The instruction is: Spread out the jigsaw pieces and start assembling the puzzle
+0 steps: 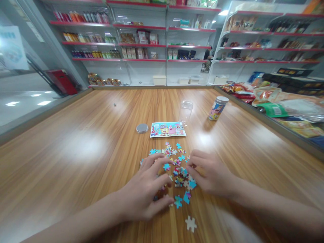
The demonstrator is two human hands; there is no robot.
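Observation:
Loose jigsaw puzzle pieces [178,201] lie in a heap on the wooden table, many of them blue and some pink or pale. My left hand [149,185] is over the left side of the heap, its fingers spread and partly covering pieces. At the right side, my right hand [207,170] has its fingers curled and pressed together at the pieces; what they hold, if anything, is hidden. A pale blank-backed puzzle piece [190,224] lies apart, nearest to me. Behind the heap is a cartoon picture card [168,129].
A grey lid [142,128] lies left of the card. A clear jar [186,111] stands behind the card's right end, and a cartoon-printed canister [218,108] stands farther right. Packaged goods [278,98] line the table's right edge. Stocked shelves [141,45] and a seated person [208,57] are beyond.

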